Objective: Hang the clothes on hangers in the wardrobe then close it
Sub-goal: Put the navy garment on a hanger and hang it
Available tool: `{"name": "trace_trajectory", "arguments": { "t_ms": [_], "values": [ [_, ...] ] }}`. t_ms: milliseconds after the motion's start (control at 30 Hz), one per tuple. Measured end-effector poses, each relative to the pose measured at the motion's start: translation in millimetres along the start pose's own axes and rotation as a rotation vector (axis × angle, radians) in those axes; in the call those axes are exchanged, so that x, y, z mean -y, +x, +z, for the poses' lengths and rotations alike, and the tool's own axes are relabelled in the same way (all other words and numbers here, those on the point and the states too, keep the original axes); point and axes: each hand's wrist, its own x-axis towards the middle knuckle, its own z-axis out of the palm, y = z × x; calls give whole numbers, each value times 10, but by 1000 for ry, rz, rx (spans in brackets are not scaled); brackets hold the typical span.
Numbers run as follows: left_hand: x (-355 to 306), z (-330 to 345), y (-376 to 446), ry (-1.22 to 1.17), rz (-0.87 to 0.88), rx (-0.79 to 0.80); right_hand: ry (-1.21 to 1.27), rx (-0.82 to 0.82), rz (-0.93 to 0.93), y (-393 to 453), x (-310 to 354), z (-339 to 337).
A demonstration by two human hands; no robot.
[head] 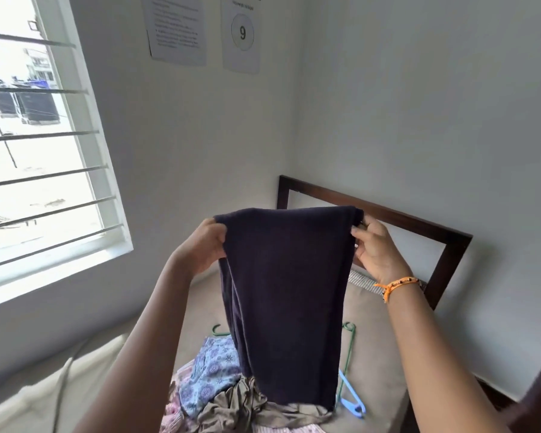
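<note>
Fingers (214, 234) of both hands pinch the navy garment's (286, 301) top corners.

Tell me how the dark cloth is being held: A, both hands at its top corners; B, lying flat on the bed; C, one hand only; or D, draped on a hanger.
A: the left hand and right hand each grip a top corner of the dark cloth, which hangs down between them.

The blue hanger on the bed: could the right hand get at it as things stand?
Probably not yet. The right hand pinches one top corner of the dark garment, the left hand the other. The blue hanger lies uncovered on the bed below, so it is reachable once the hand lets go.
</note>
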Motion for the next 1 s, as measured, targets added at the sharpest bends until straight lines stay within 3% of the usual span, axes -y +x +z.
{"name": "trace_trajectory", "arguments": {
  "t_ms": [67,200,433,633,833,1000],
  "values": [
    [-44,28,-21,223,68,66,-27,-89,-28,19,-7,23],
    [-38,106,-98,236,170,130,-71,-215,-25,42,-38,-16],
    [131,237,-84,151,203,-82,-136,-357,179,9,-108,-1],
    [233,343,-126,138,295,-171,-350,-474,232,-37,-241,35],
    [252,395,-181,148,331,-215,-256,-307,419,-78,-224,93],
    [320,290,-104,167,316,-236,-316,-222,460,-55,-248,183]
  ]
}}
